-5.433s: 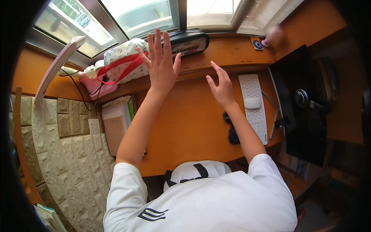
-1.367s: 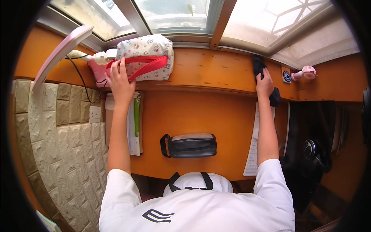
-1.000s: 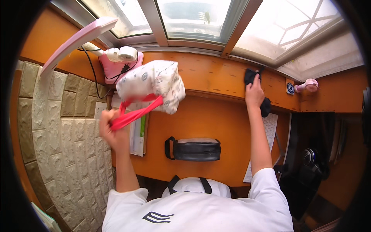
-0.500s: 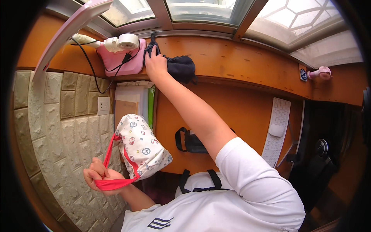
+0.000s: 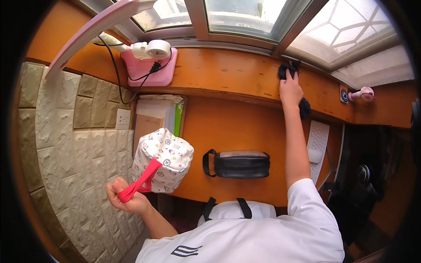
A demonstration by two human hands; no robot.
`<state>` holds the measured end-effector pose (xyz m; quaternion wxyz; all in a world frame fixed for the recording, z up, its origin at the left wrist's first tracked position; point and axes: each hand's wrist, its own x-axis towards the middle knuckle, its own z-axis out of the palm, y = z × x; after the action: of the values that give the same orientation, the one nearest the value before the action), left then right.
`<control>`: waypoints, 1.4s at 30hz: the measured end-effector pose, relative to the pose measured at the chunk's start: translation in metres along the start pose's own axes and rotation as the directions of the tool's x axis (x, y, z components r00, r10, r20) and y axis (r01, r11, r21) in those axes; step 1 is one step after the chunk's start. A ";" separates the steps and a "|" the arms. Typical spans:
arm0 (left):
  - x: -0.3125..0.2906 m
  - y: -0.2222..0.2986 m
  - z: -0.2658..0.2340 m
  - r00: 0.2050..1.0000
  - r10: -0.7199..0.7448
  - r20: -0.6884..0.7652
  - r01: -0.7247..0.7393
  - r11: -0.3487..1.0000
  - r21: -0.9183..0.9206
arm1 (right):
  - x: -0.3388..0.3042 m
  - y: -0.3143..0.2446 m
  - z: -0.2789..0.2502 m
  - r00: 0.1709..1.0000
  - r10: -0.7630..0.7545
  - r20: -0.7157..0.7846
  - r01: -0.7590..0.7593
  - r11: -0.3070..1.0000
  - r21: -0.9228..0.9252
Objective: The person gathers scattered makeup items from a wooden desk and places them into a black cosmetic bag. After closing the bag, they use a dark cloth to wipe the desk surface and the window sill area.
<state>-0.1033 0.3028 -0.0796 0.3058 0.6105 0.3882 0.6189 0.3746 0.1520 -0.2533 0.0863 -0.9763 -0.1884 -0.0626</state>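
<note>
While left hand grips patterned pouch by red strap | right hand — clutching black cloth — swung rightward | windowsill likely wiped

White bag printed with small coloured motifs, tilted at the desk front's left, with red strap stretched leftward; soft black bundle, partly hidden, on the window ledge, overhanging its front edge.
</note>
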 end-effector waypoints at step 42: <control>-0.004 0.016 0.041 0.968 0.116 0.224 -0.121 0.993 0.008 | -0.103 -0.241 0.036 0.847 -0.516 -0.132 0.527 0.777 0.344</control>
<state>-0.0605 0.2955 -0.0696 0.3035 0.7016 0.3209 0.5592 0.1917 0.3421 -0.2695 0.2494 -0.8510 -0.4580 -0.0625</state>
